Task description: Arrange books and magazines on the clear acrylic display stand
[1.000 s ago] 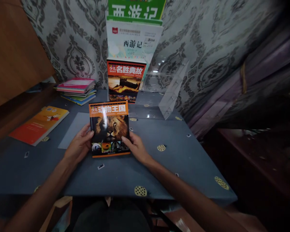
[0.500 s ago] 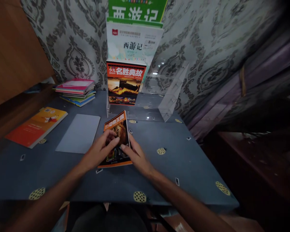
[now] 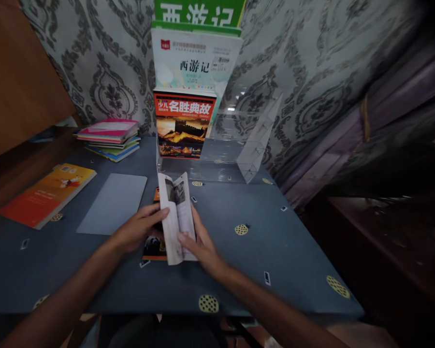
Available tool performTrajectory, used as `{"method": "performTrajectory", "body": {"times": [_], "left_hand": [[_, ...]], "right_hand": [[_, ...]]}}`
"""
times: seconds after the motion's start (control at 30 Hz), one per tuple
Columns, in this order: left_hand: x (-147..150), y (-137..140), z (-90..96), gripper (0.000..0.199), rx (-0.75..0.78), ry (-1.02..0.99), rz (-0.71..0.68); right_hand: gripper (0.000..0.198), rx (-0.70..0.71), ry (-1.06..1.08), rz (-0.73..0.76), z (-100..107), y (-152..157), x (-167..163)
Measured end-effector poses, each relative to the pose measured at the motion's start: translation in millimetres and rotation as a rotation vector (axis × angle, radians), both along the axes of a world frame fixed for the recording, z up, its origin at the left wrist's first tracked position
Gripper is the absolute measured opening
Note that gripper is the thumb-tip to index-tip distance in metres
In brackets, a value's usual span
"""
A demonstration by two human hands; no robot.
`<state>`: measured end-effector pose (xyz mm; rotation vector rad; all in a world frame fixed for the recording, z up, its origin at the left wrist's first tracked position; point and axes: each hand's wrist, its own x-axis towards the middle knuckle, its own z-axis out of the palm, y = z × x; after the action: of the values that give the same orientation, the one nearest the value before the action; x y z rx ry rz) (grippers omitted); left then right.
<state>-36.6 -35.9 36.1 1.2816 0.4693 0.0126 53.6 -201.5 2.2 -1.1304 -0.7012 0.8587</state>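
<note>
An opened book with printed pages and dark pictures is between my two hands, just above the table's middle. On its left side my left hand grips the turned-over pages, thumb on the paper. From the right, my right hand holds the other edge, thumb pressed on the inner page near the bottom. Part of an orange-and-black cover shows under the left pages. A pale, blank-looking booklet lies just left of my left hand.
Behind the open book, a clear acrylic rack holds several upright books, the front one a red-and-black book. A stack of booklets is at the back left. An orange-red book lies on the blue tablecloth.
The book was closed, cover up, with both hands over it. Now it is open at its inner pages, my left hand gripping the left part. The view has shifted slightly.
</note>
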Motion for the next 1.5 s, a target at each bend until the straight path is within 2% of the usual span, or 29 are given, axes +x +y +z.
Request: {"method": "performTrajectory", "body": {"times": [0.1,0.2,0.4,0.57,0.73,0.8,0.87,1.0,1.07,1.13,1.23,1.3,1.4,1.5], "left_hand": [[-9.8,10.7,-5.2,0.053,-0.127,0.008,0.063],[-17.8,17.9,-7.1,0.046,-0.215,0.011,0.130],[-21.3,20.7,-10.2,0.040,-0.252,-0.024,0.076],[-22.9,23.2,-14.3,0.030,-0.229,-0.058,-0.014],[-24.7,20.3,-13.4,0.027,-0.230,-0.092,-0.022],[-24.9,18.7,-13.6,0.032,-0.188,-0.085,-0.010],[-25.1,19.3,-15.5,0.036,-0.070,-0.082,0.053],[-26.0,25.5,-21.4,0.048,0.287,-0.078,0.380],[-26.5,25.4,-21.5,0.053,0.355,-0.078,0.474],[-26.3,21.0,-18.9,0.053,0.277,-0.087,0.429],[-23.6,12.1,-11.5,0.051,0.046,-0.139,0.272],[-21.3,10.7,-4.0,0.049,-0.030,-0.197,0.196],[-21.9,19.4,13.5,0.045,0.080,-0.327,0.142],[-30.1,36.1,33.1,0.040,0.360,-0.423,0.144]], "right_hand": [[0.060,0.008,0.296,-0.060,-0.9,2.4,7.6],[0.046,0.004,0.420,-0.091,-1.6,6.0,11.9],[0.053,-0.010,0.427,-0.091,-6.5,8.0,12.6],[0.056,-0.044,0.335,-0.105,-10.9,8.9,13.7],[0.054,-0.054,0.315,-0.110,-8.9,10.4,12.9],[0.054,-0.055,0.317,-0.121,-8.5,10.4,12.9],[0.055,-0.055,0.321,-0.136,-8.9,10.3,13.3],[0.056,-0.036,0.368,-0.160,-6.8,10.5,13.4],[0.058,-0.015,0.375,-0.165,-3.6,10.6,11.6],[0.059,0.001,0.351,-0.150,-1.4,10.7,8.9],[0.052,0.009,0.313,-0.086,-2.4,11.4,9.6],[0.048,0.023,0.290,-0.021,-1.9,12.4,17.4],[0.043,0.064,0.128,0.050,10.7,13.4,39.6],[0.033,0.075,-0.242,0.094,32.8,12.7,65.2]]}}
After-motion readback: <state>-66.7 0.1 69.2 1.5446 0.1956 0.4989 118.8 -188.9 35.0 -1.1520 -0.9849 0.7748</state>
